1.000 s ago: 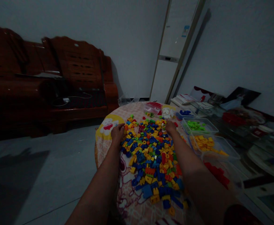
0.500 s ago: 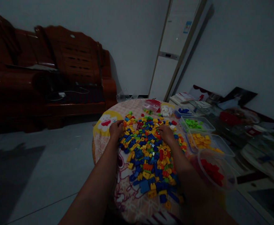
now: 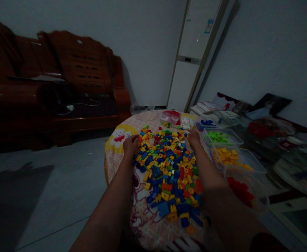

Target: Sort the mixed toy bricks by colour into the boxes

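Many small toy building bricks (image 3: 169,164) in blue, yellow, orange, red and green lie spread over a round table with a patterned cloth (image 3: 153,241). At the pile's left edge, my left hand (image 3: 130,144) has its fingers curled together next to yellow and orange bricks; what they hold, if anything, is too dark to see. My right hand (image 3: 194,138) is at the far right edge of the pile, close to a small heap of white bricks (image 3: 187,122). Its fingers are bent together, and their tips and any small brick in them cannot be made out.
Along the right side stand clear tubs of green bricks (image 3: 218,137), yellow bricks (image 3: 227,155) and red bricks (image 3: 240,190). Blue bricks (image 3: 206,122) sit farther back, beside a clear container with a red rim (image 3: 171,117). A cluttered glass table (image 3: 264,143) borders the right; a wooden sofa (image 3: 87,77) is left.
My right hand has moved from over the pile outward to the right and away from me, near the white bricks. My left hand stays at the left edge, its fingers drawn in slightly.
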Demonstrator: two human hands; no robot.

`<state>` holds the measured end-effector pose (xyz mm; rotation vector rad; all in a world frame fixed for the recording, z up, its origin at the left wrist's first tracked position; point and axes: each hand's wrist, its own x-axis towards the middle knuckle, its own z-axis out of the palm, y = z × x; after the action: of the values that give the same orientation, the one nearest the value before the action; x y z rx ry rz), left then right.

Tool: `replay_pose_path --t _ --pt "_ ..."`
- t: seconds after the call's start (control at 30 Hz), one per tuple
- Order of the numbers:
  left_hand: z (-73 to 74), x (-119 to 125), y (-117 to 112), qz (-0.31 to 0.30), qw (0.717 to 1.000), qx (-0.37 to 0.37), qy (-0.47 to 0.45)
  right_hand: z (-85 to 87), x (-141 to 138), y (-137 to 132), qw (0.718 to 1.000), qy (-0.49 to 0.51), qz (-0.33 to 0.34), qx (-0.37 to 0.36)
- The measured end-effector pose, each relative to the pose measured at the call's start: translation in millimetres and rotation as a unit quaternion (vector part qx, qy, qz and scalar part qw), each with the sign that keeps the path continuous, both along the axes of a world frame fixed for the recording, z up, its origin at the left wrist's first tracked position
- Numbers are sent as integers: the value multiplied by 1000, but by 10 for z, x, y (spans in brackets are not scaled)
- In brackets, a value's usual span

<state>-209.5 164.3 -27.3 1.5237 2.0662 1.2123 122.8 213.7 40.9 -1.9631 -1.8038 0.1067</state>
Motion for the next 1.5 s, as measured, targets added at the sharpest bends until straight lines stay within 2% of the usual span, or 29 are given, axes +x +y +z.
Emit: replay_pose_path --t 0.13,0.3,0.5,0.7,0.87,1.0,1.1,1.2,1.27,1.4,1.5 --pt "5 5 -5 -3 1000 3 -6 -93 -92 117 999 -2 -9 -50" --pt "9 15 3 5 1000 -1 -9 -177 -138 81 998 19 -13 -51" --pt "30 24 -1 4 1000 -5 -6 -61 -124 -45 990 136 21 -19" --pt "66 31 -14 0 1000 -17 6 127 -216 -513 953 286 87 36" --pt "55 23 -11 -1 1000 -17 11 218 -174 -1054 930 341 135 27" --pt "31 7 -15 -5 1000 -8 12 347 0 -1449 950 254 179 -7" --pt "21 2 -17 -4 1000 -7 17 499 180 -1705 964 199 178 1" --pt "22 6 -15 -1 1000 -10 17 657 406 -1938 980 138 139 30" --pt "28 12 -16 -3 1000 -8 12 732 593 -2084 992 63 105 43" --pt "50 24 -29 4 1000 -11 14 779 973 -2313 994 -104 21 5" --pt "67 30 -40 8 1000 -10 12 769 1094 -2379 985 -167 -24 -27"
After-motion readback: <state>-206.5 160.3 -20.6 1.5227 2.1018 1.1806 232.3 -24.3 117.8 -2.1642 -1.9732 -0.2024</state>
